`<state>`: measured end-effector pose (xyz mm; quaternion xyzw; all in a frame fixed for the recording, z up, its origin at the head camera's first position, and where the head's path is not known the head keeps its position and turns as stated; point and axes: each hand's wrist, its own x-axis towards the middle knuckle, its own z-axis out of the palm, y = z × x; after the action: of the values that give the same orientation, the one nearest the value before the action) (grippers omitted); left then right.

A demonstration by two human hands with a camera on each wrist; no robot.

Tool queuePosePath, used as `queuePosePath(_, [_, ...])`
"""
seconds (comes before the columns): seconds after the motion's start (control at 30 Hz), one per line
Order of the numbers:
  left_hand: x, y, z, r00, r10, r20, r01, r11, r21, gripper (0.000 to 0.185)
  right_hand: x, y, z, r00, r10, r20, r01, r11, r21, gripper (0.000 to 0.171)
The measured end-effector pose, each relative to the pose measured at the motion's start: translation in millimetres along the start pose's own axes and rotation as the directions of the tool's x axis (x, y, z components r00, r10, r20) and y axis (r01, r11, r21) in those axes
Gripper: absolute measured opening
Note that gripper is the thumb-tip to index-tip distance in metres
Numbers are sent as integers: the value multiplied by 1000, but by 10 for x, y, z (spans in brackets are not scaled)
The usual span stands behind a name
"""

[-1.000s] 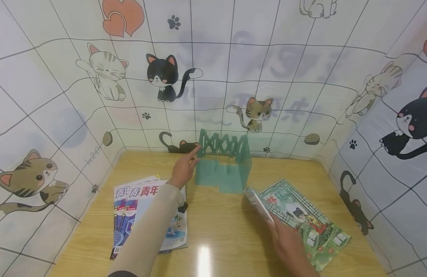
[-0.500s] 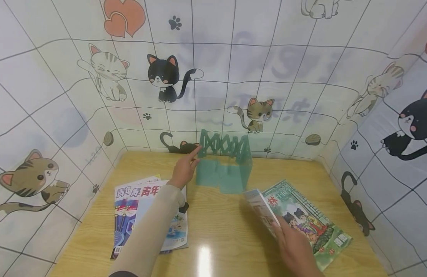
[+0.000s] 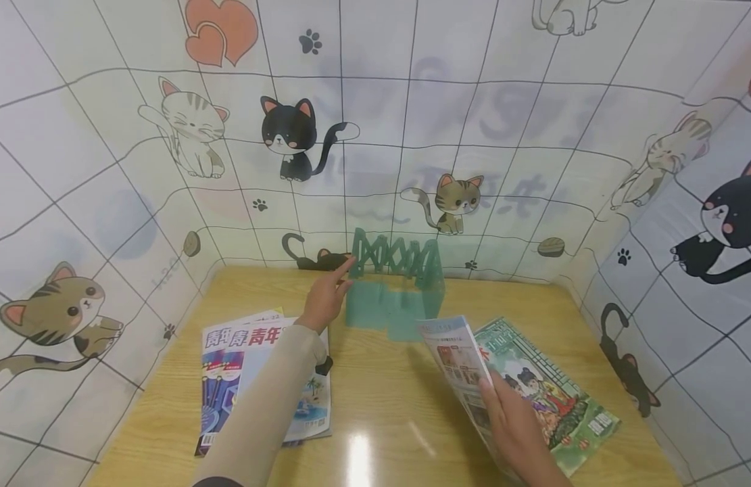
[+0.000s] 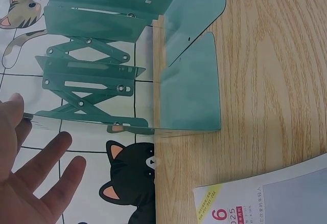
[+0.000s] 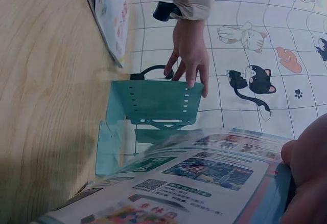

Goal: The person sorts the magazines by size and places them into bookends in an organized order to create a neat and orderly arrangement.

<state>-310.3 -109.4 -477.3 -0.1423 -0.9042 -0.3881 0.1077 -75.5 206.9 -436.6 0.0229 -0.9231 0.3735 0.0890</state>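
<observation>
A teal metal expandable bookend point(image 3: 395, 297) stands at the back of the table, its lattice side by the wall. My left hand point(image 3: 324, 297) pinches the upper edge of its left end panel point(image 5: 158, 98) between thumb and finger, the other fingers spread. In the left wrist view, the crossed bars point(image 4: 87, 83) show beside my fingertips. My right hand point(image 3: 518, 426) grips a magazine point(image 3: 457, 368) by its right edge. This magazine is held tilted above the table, its printed side towards the left and the bookend. The right thumb point(image 5: 288, 152) lies on the magazine's edge.
Under and beside my right hand lies a green illustrated magazine point(image 3: 558, 399). Several overlapping magazines point(image 3: 220, 385) lie at the left, partly covered by my left sleeve point(image 3: 265, 406). Cat-patterned cloth walls point(image 3: 375, 122) close in the wooden table point(image 3: 375, 385) at the back and sides.
My right hand has raised the magazine off the green one and turned it leftward, so more of its printed side shows. The left hand and the bookend stay in place.
</observation>
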Motion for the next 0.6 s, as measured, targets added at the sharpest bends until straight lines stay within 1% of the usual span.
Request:
queuePosePath(0.1, [1, -13, 1, 1000, 10, -9, -10, 1000, 0, 52, 51, -23, 27, 999, -14, -50, 17, 998, 52, 38])
queuePosePath(0.17, [1, -15, 0, 1000, 15, -17, -15, 1000, 4, 52, 85, -40, 39, 997, -12, -75, 20, 994, 110, 38])
queuePosePath(0.33, [-6, -10, -9, 1000, 11, -6, -11, 1000, 11, 52, 181, -90, 81, 993, 24, -112, 4, 969, 245, 42])
queuePosePath(0.4, [-6, -4, -13, 1000, 10, 2, -10, 1000, 12, 52, 224, -104, 108, 990, 32, -136, 7, 960, 279, 43])
queuePosePath(0.5, [-5, 4, -16, 1000, 11, 4, -11, 1000, 5, 52, 294, -120, 155, 982, 18, -189, 45, 944, 326, 42])
queuePosePath(0.6, [-4, 3, -16, 1000, 9, 0, -9, 1000, 1, 53, 365, -128, 208, 968, -8, -251, 100, 929, 355, 40])
